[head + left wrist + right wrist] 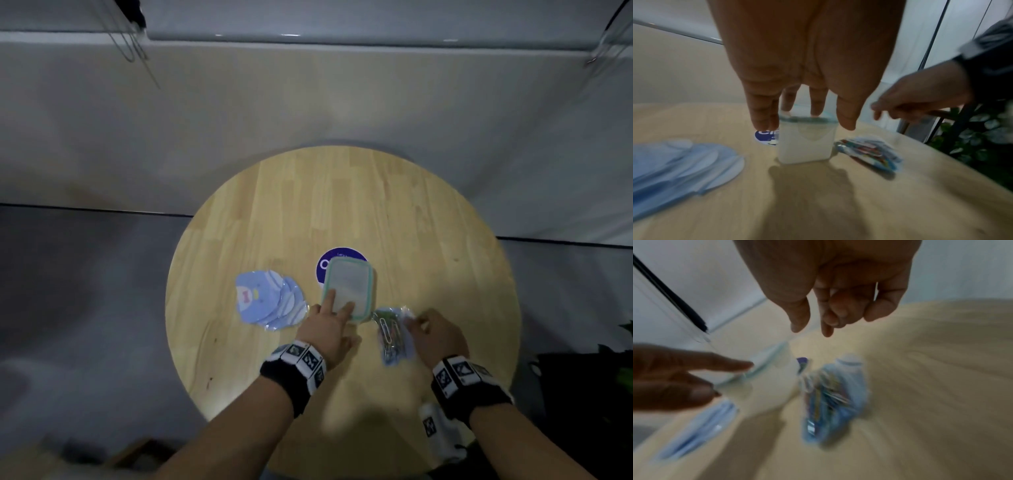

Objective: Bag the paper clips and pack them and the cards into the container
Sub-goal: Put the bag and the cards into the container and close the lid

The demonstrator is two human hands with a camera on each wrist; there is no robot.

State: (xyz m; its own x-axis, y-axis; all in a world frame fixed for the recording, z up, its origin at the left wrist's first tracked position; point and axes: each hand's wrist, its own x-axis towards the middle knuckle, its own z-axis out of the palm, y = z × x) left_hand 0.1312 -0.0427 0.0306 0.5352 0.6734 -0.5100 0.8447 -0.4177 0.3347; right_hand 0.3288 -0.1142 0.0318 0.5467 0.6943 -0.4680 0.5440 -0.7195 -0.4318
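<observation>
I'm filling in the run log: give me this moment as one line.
left hand: fingers on container lid | right hand: above bagged clips, empty | cards: still out

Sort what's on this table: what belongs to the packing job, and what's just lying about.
Job:
container, lid on, left hand touching it
bag of paper clips beside it, right hand over it
cards, fanned out

Lying about:
purple sticker on the table
plant
</observation>
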